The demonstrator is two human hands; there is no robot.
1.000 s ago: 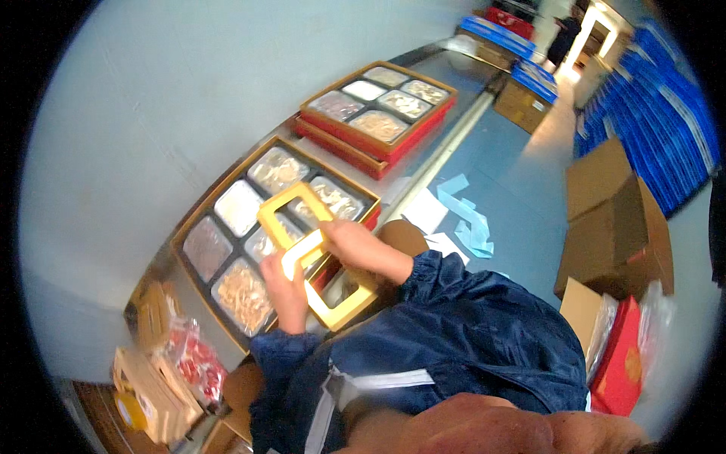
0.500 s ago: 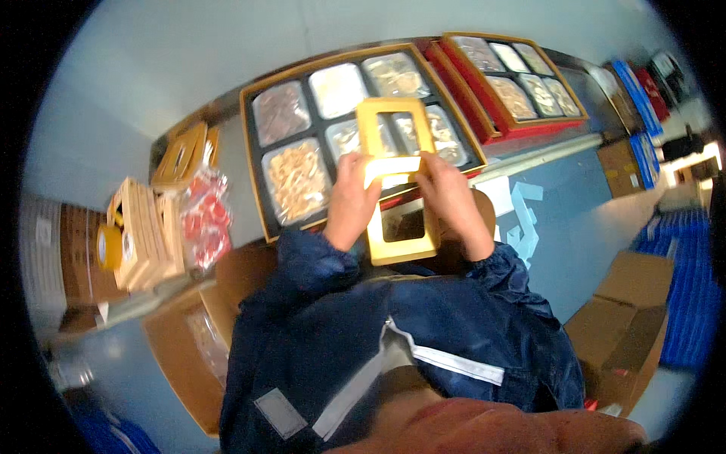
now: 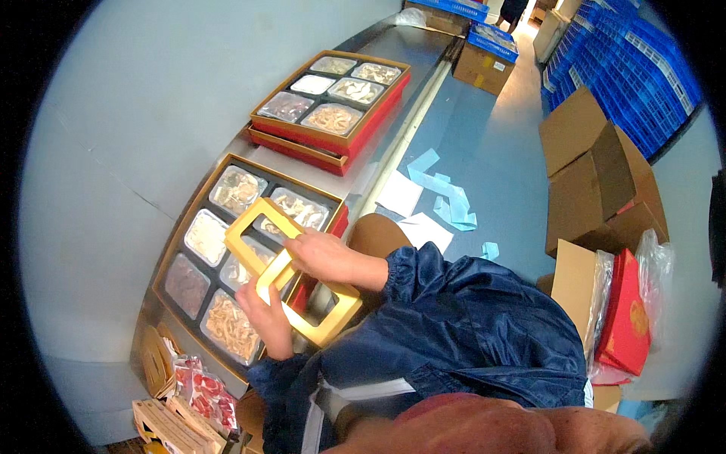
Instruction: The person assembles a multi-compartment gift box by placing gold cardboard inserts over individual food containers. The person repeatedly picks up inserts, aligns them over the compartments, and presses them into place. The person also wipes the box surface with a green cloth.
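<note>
Head view: half a second ago the yellow card frame [image 3: 273, 272] stood nearly straight up in the middle of the picture. Now it leans, just left of the middle, and the big box [image 3: 287, 180] leans at the left too. The whole room has tilted as well, so the head seems to have turned. Both hands kept their hold, so the frame looks to be still being handled, not laid down.

The right hand [image 3: 324, 257] pinches the frame's right edge near its middle. The left hand [image 3: 266, 321] pinches the left edge, lower down. I cannot tell what the fingers underneath do.

The frame looks like thin, stiff, shiny card, with two square holes with round corners. Its upper part hangs over the big box. That box has a gold rim and black dividers. Its clear packs look smooth and shiny: one has curly tan bits [image 3: 231, 327], one is white [image 3: 206, 236], one is dark and crumbly [image 3: 187, 285]. Above is a red box [image 3: 382, 113] with packs too. Crinkly red packets [image 3: 206, 393] lie at the lower left.
</note>
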